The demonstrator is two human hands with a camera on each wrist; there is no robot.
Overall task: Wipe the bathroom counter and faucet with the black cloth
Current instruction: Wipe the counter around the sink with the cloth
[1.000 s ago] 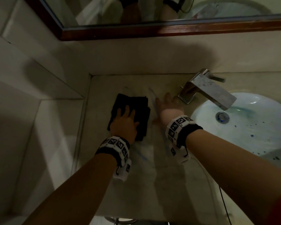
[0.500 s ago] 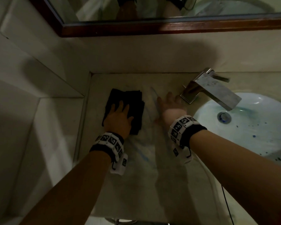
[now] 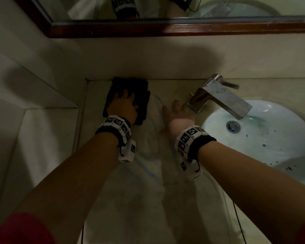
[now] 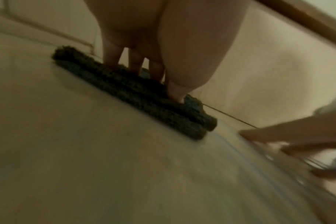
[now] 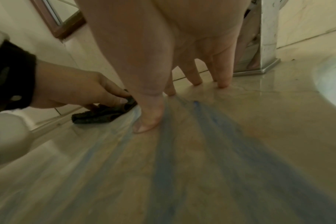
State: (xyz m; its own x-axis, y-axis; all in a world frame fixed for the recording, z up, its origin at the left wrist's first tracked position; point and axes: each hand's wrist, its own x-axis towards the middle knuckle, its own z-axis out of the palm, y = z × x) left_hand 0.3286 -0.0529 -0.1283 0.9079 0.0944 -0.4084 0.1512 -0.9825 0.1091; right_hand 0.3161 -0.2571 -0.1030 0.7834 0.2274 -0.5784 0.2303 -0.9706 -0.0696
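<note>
The folded black cloth [image 3: 130,88] [image 4: 136,97] [image 5: 104,115] lies on the beige counter [image 3: 139,191] at its back left, against the wall. My left hand [image 3: 124,107] presses flat on it with straight, spread fingers [image 4: 111,57]. My right hand [image 3: 178,114] rests on the counter with straight fingertips [image 5: 195,78] touching the surface, just left of the faucet's base. The square chrome faucet [image 3: 222,97] [image 5: 267,37] stands at the back and reaches over the white basin [image 3: 271,141]. Blue streaks [image 5: 163,151] run along the wet counter between my hands.
A wood-framed mirror [image 3: 165,27] hangs above the back wall. A tiled side wall [image 3: 33,120] bounds the counter on the left. The basin has a metal drain [image 3: 233,125] and blue specks. A thin black cable [image 3: 239,226] hangs by my right forearm.
My left hand has pushed the cloth away from me and to the left, up to the back wall. My right hand has stayed on the counter beside the faucet.
</note>
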